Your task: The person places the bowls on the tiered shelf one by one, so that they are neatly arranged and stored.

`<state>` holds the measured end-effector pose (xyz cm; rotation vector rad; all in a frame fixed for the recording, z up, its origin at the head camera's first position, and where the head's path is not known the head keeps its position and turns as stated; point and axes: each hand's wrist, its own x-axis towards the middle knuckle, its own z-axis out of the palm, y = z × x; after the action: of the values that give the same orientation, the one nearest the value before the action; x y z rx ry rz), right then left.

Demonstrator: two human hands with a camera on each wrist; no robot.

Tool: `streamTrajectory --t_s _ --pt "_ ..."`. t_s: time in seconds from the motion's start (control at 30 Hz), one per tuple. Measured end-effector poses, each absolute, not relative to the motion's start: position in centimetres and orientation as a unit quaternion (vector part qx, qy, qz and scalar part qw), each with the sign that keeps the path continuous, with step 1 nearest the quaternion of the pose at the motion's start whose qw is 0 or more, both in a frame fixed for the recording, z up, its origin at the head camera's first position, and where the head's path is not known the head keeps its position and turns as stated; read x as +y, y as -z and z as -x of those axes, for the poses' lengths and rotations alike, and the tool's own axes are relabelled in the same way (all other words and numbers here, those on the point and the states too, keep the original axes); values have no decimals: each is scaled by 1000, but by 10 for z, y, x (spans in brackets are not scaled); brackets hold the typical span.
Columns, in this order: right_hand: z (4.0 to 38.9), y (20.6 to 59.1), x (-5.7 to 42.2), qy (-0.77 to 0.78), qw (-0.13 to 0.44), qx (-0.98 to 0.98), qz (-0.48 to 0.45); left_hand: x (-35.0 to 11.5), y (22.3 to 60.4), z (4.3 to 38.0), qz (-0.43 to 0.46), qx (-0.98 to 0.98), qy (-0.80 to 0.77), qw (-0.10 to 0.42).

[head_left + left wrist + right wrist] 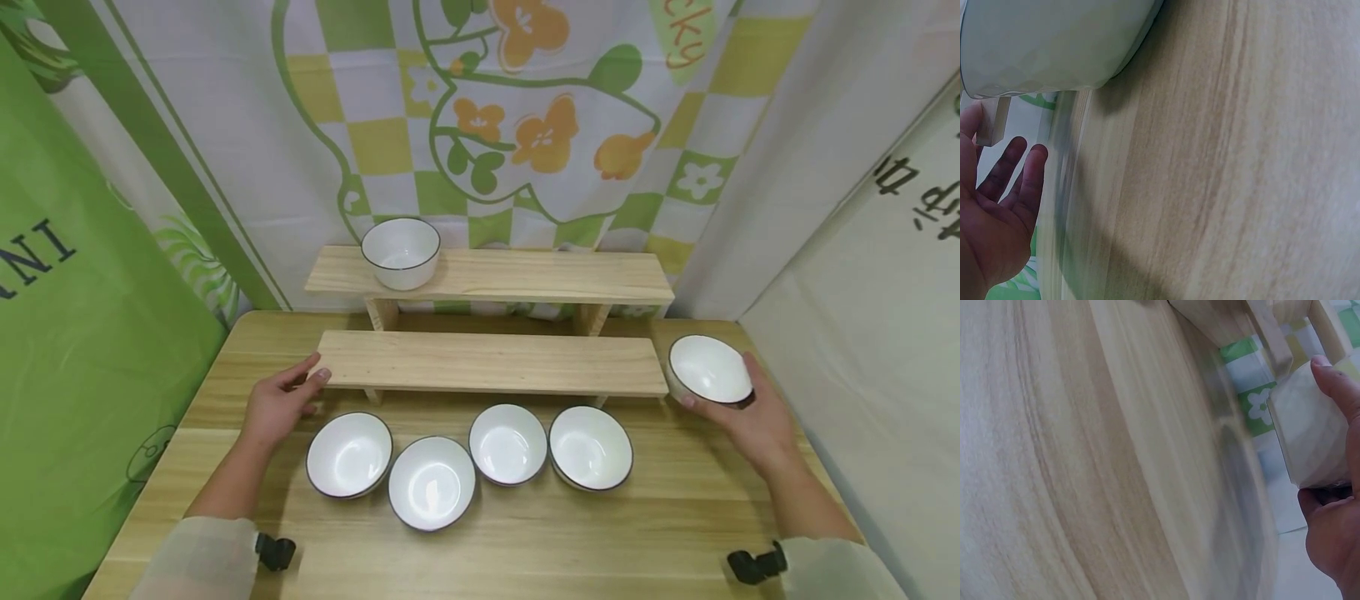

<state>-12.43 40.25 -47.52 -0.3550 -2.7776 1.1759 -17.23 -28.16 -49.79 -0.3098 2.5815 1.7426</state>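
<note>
My right hand [761,425] grips a white bowl [711,369] with a dark rim, thumb on its near side, beside the right end of the wooden shelf. In the right wrist view the bowl [1313,428] is tilted and raised off the table. At the other end, my left hand [281,404] touches the lower shelf board [487,362] with loosely extended fingers. The left wrist view shows those fingers [1029,178] spread apart, below a bowl [1054,44]. Another white bowl [401,254] stands on the left part of the upper board [540,275].
Several white bowls, among them a leftmost one [349,455] and a rightmost one [591,448], stand in an uneven row on the wooden table [562,550] before the shelf. A patterned curtain [390,150] hangs behind; a green cloth [90,275] is at left, a white one [877,333] at right.
</note>
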Motion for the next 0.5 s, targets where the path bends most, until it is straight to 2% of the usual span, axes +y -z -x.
streamTrajectory --t_s 0.5 --pt "120 455 394 -398 71 -907 118 -282 501 174 96 826 -555 -2"
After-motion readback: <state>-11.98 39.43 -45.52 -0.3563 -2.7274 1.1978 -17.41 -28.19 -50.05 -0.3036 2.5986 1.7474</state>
